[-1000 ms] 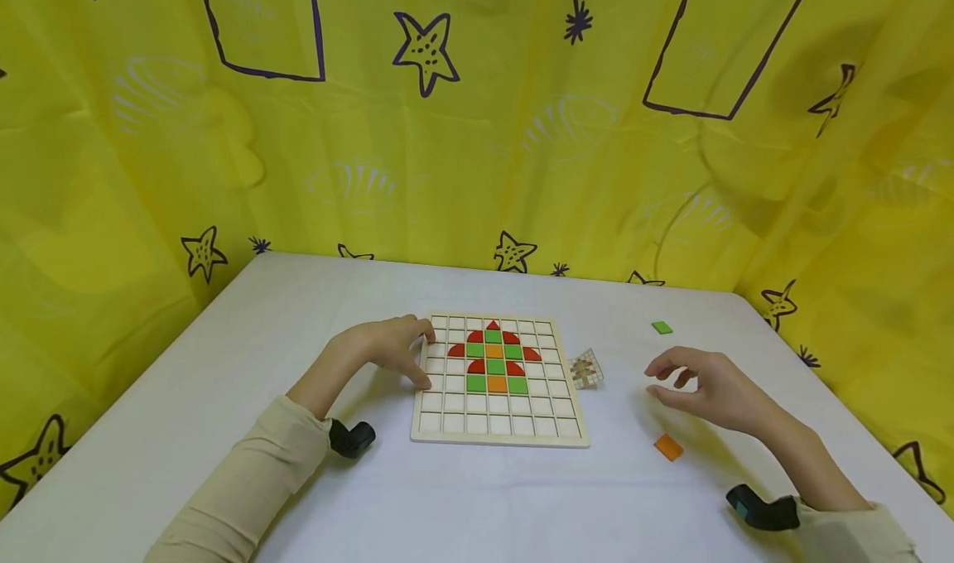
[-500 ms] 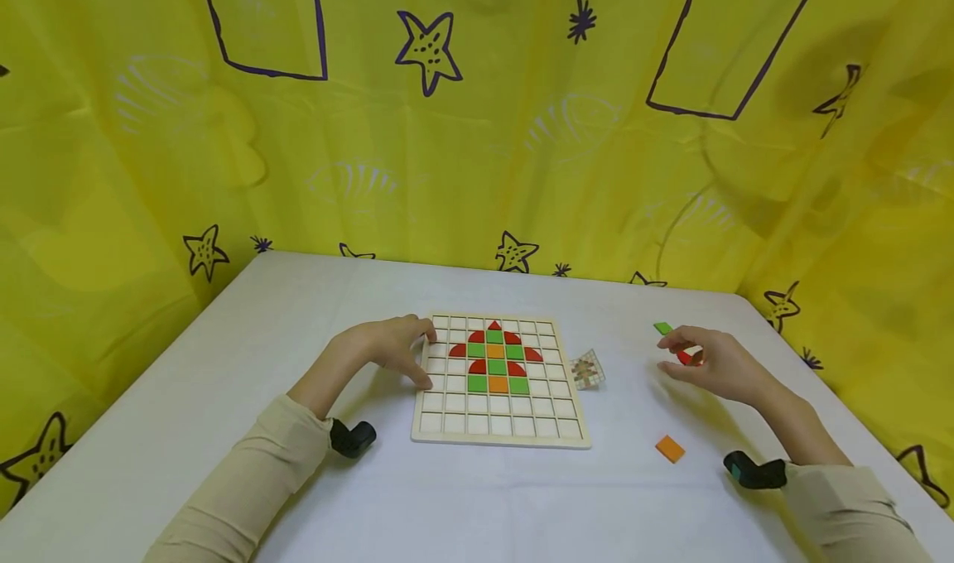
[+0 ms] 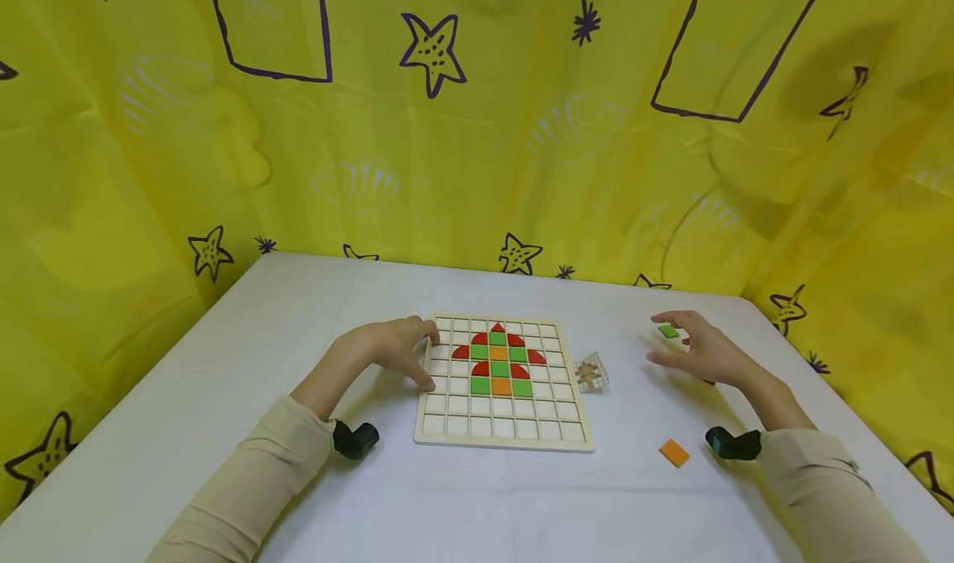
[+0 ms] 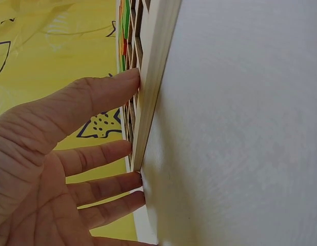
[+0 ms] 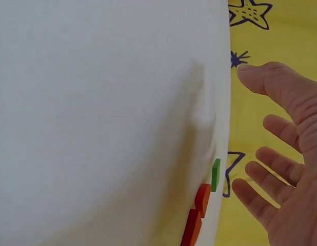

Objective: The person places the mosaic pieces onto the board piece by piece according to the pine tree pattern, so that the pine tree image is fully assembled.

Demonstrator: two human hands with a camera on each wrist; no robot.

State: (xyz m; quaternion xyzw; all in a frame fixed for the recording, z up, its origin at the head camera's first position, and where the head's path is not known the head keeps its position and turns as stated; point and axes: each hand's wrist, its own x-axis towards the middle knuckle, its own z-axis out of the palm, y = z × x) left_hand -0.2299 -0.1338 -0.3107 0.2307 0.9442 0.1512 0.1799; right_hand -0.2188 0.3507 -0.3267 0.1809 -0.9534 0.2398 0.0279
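My left hand (image 3: 398, 348) touches the left edge of a wooden grid board (image 3: 503, 427) with its thumb and fingertips, the fingers fairly straight. Red, green and orange pieces form a tree-like pattern in the board's upper middle. In the left wrist view the thumb (image 4: 117, 88) lies against the frame's side. My right hand (image 3: 704, 352) hovers above the table at the right, thumb and fingers apart, holding nothing. A green square tile (image 3: 668, 331) shows between its fingers from above. In the right wrist view, red pieces (image 5: 202, 200) lie beside that tile, mostly hidden by the hand in the head view.
An orange square tile (image 3: 674, 453) lies nearer me, right of the board. A small printed pattern card (image 3: 591, 372) sits by the board's right edge. The white table (image 3: 298, 315) is enclosed by a yellow patterned curtain (image 3: 358, 132).
My right hand has moved away from me, from above the orange tile to the green tile, its thumb and fingers spreading apart. The left hand stays on the board's edge.
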